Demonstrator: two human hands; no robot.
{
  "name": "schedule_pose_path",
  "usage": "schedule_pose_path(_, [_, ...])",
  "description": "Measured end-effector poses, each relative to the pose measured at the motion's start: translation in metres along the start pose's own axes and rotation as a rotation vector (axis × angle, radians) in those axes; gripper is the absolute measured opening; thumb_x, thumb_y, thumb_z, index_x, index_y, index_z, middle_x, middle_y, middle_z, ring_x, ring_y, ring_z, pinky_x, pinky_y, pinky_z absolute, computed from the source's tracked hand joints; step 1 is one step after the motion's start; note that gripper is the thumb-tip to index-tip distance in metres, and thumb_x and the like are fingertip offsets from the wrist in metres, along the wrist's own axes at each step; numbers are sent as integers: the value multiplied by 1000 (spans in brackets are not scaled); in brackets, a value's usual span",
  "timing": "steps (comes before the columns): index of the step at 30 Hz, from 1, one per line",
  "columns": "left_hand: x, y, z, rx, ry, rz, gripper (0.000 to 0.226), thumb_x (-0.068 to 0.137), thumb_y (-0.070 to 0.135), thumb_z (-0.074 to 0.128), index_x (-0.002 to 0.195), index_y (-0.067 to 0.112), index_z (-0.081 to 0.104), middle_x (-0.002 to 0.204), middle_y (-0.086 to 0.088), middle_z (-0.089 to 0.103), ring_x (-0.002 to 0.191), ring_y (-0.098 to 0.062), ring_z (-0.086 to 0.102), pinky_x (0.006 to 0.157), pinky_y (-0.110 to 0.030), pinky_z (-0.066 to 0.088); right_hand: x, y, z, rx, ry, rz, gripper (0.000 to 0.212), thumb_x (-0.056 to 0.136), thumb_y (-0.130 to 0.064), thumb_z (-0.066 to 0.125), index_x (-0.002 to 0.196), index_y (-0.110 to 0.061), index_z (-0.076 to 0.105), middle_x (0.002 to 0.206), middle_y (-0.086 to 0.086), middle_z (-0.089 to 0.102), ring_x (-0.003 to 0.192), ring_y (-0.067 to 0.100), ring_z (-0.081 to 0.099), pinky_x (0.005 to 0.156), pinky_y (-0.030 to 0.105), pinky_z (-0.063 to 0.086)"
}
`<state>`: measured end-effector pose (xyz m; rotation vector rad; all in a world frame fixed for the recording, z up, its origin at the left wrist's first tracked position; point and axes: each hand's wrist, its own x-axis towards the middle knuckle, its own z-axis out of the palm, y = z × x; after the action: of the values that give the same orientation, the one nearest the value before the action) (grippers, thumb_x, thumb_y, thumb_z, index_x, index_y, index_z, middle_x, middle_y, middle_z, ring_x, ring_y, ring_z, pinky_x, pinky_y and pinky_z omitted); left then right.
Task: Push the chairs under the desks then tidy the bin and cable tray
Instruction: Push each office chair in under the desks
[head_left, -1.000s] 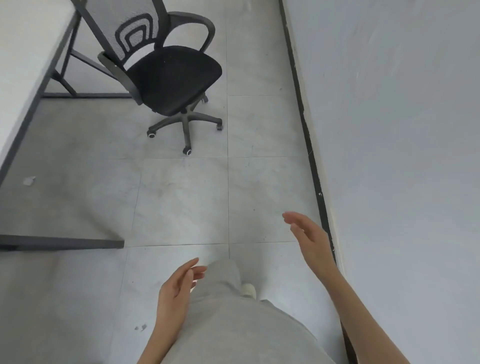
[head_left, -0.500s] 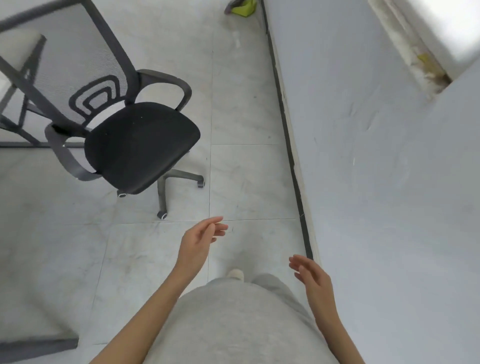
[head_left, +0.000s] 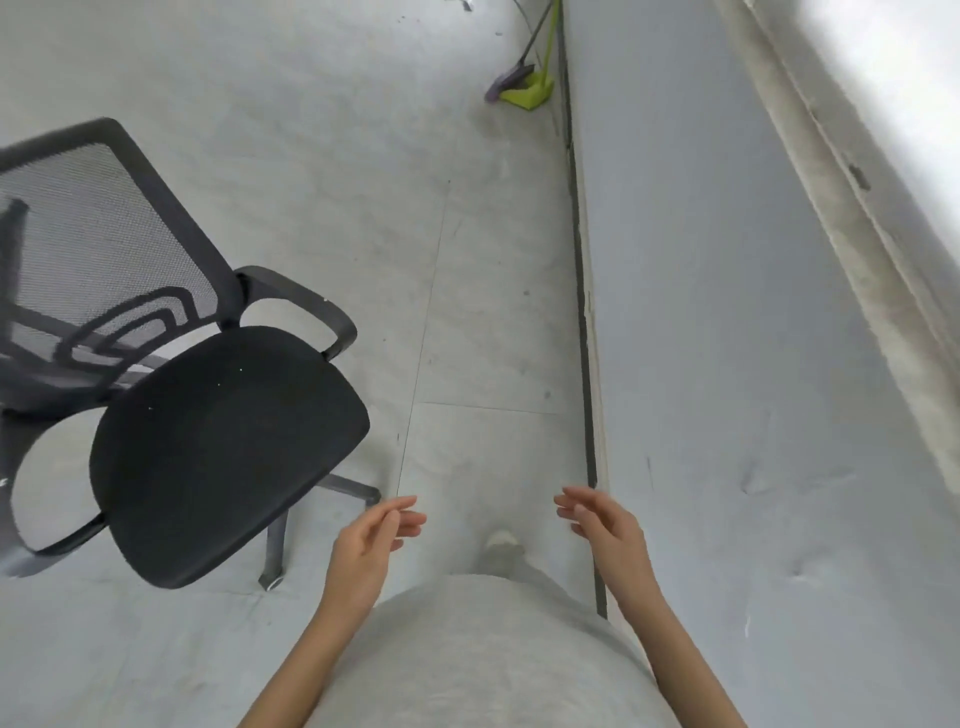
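Chair sits out on the tiled floor, seat angled toward the wall, not yet tucked away. Left hand hovers just beside its seat, right hand nearer the wall, both loose-fingered and empty, seemingly poised for a push.

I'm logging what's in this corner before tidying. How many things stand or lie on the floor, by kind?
Office chair: 1
Broom: 1
Green dustpan: 1
Total: 3
Both hands, left hand and right hand, are empty and touch none of them.
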<state>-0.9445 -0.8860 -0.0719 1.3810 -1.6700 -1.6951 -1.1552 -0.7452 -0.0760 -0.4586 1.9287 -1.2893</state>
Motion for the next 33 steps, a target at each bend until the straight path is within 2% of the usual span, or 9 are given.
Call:
schedule_pose_path(3, [42, 22, 2, -34, 135, -80, 34, 97, 6, 38, 95, 26, 65, 88, 10, 73, 83, -9, 67, 78, -26, 50, 104, -69, -1, -59, -108, -89, 27, 92, -1, 44, 102, -16, 64, 98, -5, 69, 90, 6, 65, 85, 26, 49])
schedule_pose_path(6, [90, 40, 6, -38, 216, -116, 33, 97, 7, 38, 95, 27, 64, 89, 11, 73, 83, -7, 67, 76, -22, 52, 194, -124, 9, -101, -201, -166, 27, 92, 0, 44, 102, -17, 63, 96, -8, 68, 89, 4, 65, 83, 21, 49])
schedule_pose_path(9, [152, 55, 14, -96, 289, -151, 32, 97, 6, 38, 95, 23, 65, 86, 9, 73, 81, -10, 67, 75, -25, 51, 271, -158, 27, -131, -266, -200, 23, 89, -11, 47, 105, -17, 62, 97, -7, 69, 89, 4, 65, 79, 16, 49])
schedule_pose_path(11, [209, 70, 20, -118, 316, -146, 32, 97, 4, 38, 94, 22, 65, 84, 9, 74, 78, -9, 67, 76, -27, 50, 321, -169, 39, -148, -278, -188, 23, 91, -8, 46, 107, -13, 62, 98, -2, 69, 89, 5, 65, 79, 17, 49])
schedule_pose_path(16, [372, 135, 12, -125, 250, -82, 32, 96, 5, 40, 93, 27, 63, 81, 18, 73, 76, -3, 67, 73, -19, 51, 423, -185, 64, -174, -268, -50, 28, 92, 0, 46, 100, -19, 64, 95, -2, 71, 86, 8, 66, 80, 26, 47])
schedule_pose_path(18, [438, 173, 1, -104, 223, -20, 31, 96, 7, 41, 94, 29, 62, 81, 20, 72, 77, -4, 67, 74, -22, 49, 458, -198, 70, -169, -257, -12, 31, 92, 1, 45, 96, -23, 64, 93, -3, 71, 87, 8, 66, 80, 27, 46])
schedule_pose_path(23, [571, 261, -26, -116, 210, 96, 23, 87, 24, 43, 95, 32, 63, 81, 19, 72, 80, -6, 67, 77, -20, 50, 545, -257, 92, -213, -290, 31, 30, 93, 0, 44, 97, -22, 65, 94, -4, 72, 88, 6, 67, 82, 26, 49])
schedule_pose_path(29, [690, 295, -47, -172, 308, 80, 28, 96, 5, 41, 100, 23, 62, 87, 6, 71, 81, -9, 67, 75, -13, 48, 695, -330, 162, -287, -414, -30, 28, 92, 0, 44, 100, -18, 65, 96, -4, 71, 88, 6, 66, 81, 25, 49])
schedule_pose_path(33, [740, 283, -75, -216, 525, -69, 35, 96, 2, 40, 96, 29, 62, 81, 18, 72, 78, -4, 67, 72, -13, 49, 798, -399, 249, -391, -653, -128, 30, 91, 1, 45, 94, -21, 65, 93, -5, 71, 83, 1, 65, 78, 20, 48])
